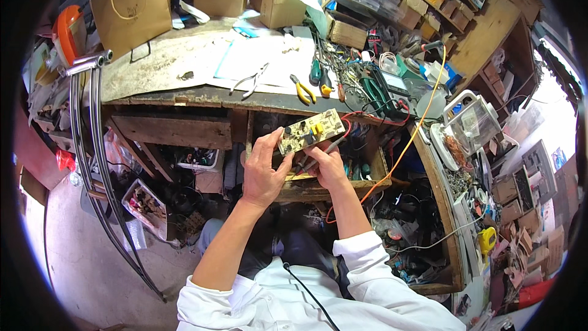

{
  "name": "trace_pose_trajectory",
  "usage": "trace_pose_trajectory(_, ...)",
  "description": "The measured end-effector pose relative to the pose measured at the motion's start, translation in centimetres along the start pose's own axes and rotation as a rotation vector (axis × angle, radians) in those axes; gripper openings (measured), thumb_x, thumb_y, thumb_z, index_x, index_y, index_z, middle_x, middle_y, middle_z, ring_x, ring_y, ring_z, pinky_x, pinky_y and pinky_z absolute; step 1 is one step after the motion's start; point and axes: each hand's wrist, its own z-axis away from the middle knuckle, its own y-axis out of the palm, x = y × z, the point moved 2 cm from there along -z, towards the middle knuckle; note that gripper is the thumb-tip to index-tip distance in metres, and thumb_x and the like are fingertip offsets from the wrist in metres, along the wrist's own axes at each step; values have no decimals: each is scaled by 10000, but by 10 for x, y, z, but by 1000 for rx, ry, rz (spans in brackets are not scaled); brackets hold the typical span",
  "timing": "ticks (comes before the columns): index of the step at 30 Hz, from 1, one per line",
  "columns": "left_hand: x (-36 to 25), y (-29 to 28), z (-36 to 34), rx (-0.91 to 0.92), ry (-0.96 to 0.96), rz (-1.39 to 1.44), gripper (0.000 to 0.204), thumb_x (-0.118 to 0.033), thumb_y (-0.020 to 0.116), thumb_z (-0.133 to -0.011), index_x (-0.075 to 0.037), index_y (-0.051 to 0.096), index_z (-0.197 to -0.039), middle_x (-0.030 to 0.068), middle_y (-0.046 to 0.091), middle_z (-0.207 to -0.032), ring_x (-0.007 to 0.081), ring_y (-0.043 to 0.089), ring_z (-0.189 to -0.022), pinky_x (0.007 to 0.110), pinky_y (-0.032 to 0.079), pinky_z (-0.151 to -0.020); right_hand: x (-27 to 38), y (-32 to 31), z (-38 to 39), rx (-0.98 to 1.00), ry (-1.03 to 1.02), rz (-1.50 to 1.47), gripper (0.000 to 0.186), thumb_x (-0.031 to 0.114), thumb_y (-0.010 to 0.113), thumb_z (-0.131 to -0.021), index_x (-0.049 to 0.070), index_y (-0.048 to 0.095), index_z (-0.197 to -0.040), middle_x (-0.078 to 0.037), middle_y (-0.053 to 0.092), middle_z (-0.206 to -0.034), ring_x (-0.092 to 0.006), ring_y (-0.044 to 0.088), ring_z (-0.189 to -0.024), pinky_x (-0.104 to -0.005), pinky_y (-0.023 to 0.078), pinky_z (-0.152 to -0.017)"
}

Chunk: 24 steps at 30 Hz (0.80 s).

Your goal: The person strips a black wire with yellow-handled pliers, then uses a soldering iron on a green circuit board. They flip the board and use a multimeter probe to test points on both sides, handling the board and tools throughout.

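Above an open wooden drawer [294, 191], I hold a pale circuit board [300, 135] tilted up, with yellow and black components on its face. My left hand [266, 168] is closed on the board's left edge, thumb low and fingers behind it. Close under the board's lower edge, my right hand [329, 165] is closed round a slim test probe [335, 144]. A red lead [349, 124] runs from near that hand toward a meter [392, 83] on the bench. Whether the probe tip touches the board cannot be made out.
On the bench [159, 83] lie silver pliers [250, 81], yellow-handled cutters [302, 89] and screwdrivers [326, 83]. An orange cable [422, 124] crosses at right, from a soldering iron [432, 45]. Bent metal tubes [101, 147] stand at left; a cluttered bin [147, 207] sits below.
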Motion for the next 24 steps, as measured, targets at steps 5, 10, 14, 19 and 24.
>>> trace_pose_trajectory(5, -1, 0, 0, -2, 11, 0, 525, -24, 772, -812, -45, 587, -1303, 126, 618, -1141, 249, 647, -993, 342, 546, -878, -1, 0, 0, 25, 1, -4, 212, 144, 685, -921, 62, 637, -1110, -29, 676, -838, -90, 598, -585, -222, 399, -422)
trace_pose_trajectory(10, -1, -1, -1, -9, 30, -41, 445, -39, 777, -802, -35, 633, -1224, 137, 622, -1143, 291, 643, -1036, 369, 536, -905, -2, -2, 0, 36, -12, -19, 183, 147, 682, -923, 57, 650, -1080, -32, 683, -826, -95, 599, -576, -229, 400, -425)
trace_pose_trajectory(14, -2, -1, 0, -5, -5, -26, 377, -43, 782, -795, -33, 670, -1154, 138, 622, -1138, 297, 640, -1047, 376, 531, -906, -2, -2, 0, 41, -16, -6, 179, 150, 684, -920, 56, 656, -1070, -34, 681, -833, -96, 595, -572, -234, 404, -429)
trace_pose_trajectory(19, -1, 0, 1, -1, -7, -12, 318, -42, 787, -792, -21, 692, -1094, 128, 619, -1115, 282, 640, -1027, 364, 531, -894, 2, 5, 3, -3, -24, -19, 179, 157, 683, -915, 57, 663, -1061, -24, 675, -838, -87, 583, -576, -229, 401, -432)
trace_pose_trajectory(24, 1, 1, 1, -4, 0, -11, 301, -42, 791, -789, -14, 698, -1074, 122, 618, -1104, 276, 639, -1013, 358, 531, -883, 0, 1, 1, 24, -26, -8, 145, 144, 673, -911, 58, 666, -1027, -18, 670, -818, -78, 570, -559, -218, 384, -422)
